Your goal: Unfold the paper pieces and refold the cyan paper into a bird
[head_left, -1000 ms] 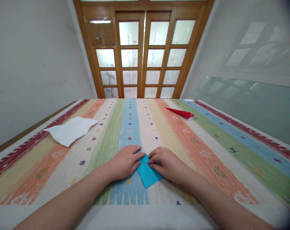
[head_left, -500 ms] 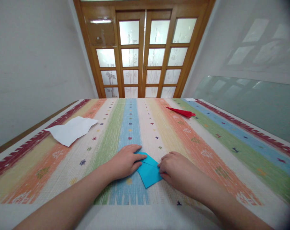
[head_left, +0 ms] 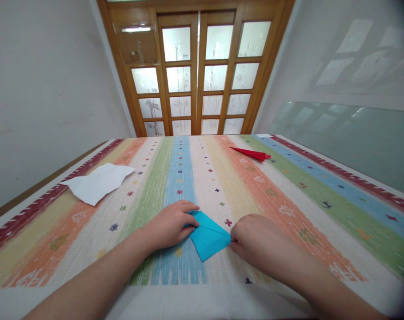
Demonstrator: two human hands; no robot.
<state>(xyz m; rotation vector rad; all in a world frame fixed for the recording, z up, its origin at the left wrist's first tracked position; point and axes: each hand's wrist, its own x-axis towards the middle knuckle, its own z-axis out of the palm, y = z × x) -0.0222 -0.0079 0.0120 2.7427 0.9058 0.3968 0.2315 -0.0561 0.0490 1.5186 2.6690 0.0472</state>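
Observation:
A blue folded paper (head_left: 211,238) lies on the striped tablecloth in front of me, a crease line running across it to its right corner. At its left edge, my left hand (head_left: 175,224) grips it, thumb below and fingers on top. My right hand (head_left: 250,235) is closed in a pinch at the paper's right tip; the fingertips are mostly hidden behind the hand.
To the left lies a white sheet of paper (head_left: 98,182) with uneven edges. A red folded paper piece (head_left: 251,154) rests farther back on the right. The striped tablecloth (head_left: 148,191) covers the table. Behind are wooden doors with glass panes (head_left: 198,71).
My right hand has shifted slightly right, and the paper's right corner now extends to a point there. My left hand stays at the left edge, with its fingers drawn back a little.

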